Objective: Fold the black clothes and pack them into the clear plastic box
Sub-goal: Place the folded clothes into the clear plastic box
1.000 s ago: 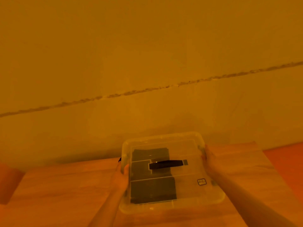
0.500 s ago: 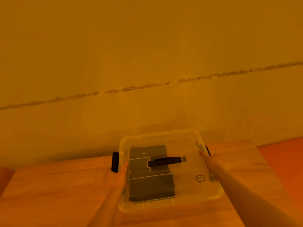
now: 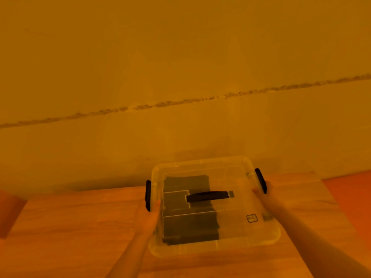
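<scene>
lidded box sits on the desk, folded clothes inside at its left. left hand grips the left clasp; right hand grips the right clasp.

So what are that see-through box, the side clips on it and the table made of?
The box looks like clear, glossy plastic: the folded black clothes show through its lid. The side clips and lid handle seem opaque black plastic, though the finish is hard to judge in this orange light. The table shows wood grain; real wood or laminate, I cannot tell.
</scene>
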Tool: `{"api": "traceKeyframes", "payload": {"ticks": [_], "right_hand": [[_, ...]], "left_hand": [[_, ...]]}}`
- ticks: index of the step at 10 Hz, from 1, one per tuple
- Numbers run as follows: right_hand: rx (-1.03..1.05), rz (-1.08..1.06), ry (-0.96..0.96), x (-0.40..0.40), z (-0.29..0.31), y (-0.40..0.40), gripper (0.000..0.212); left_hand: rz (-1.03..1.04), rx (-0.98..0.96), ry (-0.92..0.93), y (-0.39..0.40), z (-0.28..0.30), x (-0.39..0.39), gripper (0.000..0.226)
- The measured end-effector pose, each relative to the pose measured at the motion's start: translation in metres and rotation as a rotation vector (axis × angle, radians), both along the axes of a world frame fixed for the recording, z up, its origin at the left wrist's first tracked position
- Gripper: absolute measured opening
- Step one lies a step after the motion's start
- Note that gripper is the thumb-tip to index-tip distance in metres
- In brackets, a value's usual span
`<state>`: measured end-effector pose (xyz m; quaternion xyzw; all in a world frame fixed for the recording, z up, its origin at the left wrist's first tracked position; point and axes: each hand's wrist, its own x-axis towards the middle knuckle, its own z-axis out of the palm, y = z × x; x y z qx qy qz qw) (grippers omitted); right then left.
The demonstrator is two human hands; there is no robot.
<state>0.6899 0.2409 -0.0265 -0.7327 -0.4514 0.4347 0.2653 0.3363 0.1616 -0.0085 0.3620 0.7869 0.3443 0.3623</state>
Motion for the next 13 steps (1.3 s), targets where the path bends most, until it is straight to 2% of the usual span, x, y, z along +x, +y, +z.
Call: {"api": "traceKeyframes", "payload": {"ticks": [1,2,4,6,7,8,9,10,11,12,13], "right_hand": [[0.019,-0.094,-0.01,-0.015,0.002,-0.001,0.038],[0.029,-0.131,-0.026,-0.019,0.006,-0.001,0.031],[0.05,-0.124,-0.129,-0.027,0.011,-0.003,0.022],[0.028,-0.101,-0.235,-0.032,0.016,-0.007,0.022],[-0.001,-0.06,-0.343,-0.036,0.024,-0.01,0.029],[0.007,0.016,-0.512,-0.036,0.026,-0.014,0.028],[-0.012,0.022,-0.483,-0.039,0.049,-0.019,0.028],[-0.027,0.085,-0.478,-0.036,0.036,-0.009,0.038],[-0.043,0.225,-0.653,-0.039,0.04,-0.008,0.06],[0.063,0.383,-0.893,-0.056,0.063,-0.003,0.061],[0.226,0.529,-0.978,-0.097,0.105,0.013,0.062]], "left_hand": [[0.005,0.009,0.148,0.0,0.001,0.003,0.024],[-0.011,0.006,0.202,0.002,0.007,0.005,0.012],[-0.044,-0.052,0.331,0.008,0.007,0.002,0.023],[-0.045,-0.012,0.317,0.005,0.01,0.01,0.022],[-0.064,-0.023,0.333,0.004,0.016,0.013,0.022],[-0.112,-0.131,0.413,0.006,0.017,0.012,0.029],[-0.156,-0.211,0.502,0.006,0.021,0.013,0.034],[-0.193,-0.252,0.572,0.01,0.018,0.014,0.048],[-0.309,-0.33,0.712,0.016,0.029,0.017,0.064],[-0.408,-0.233,0.855,0.026,0.054,0.025,0.065],[-0.513,-0.071,0.941,0.049,0.093,0.047,0.064]]}}
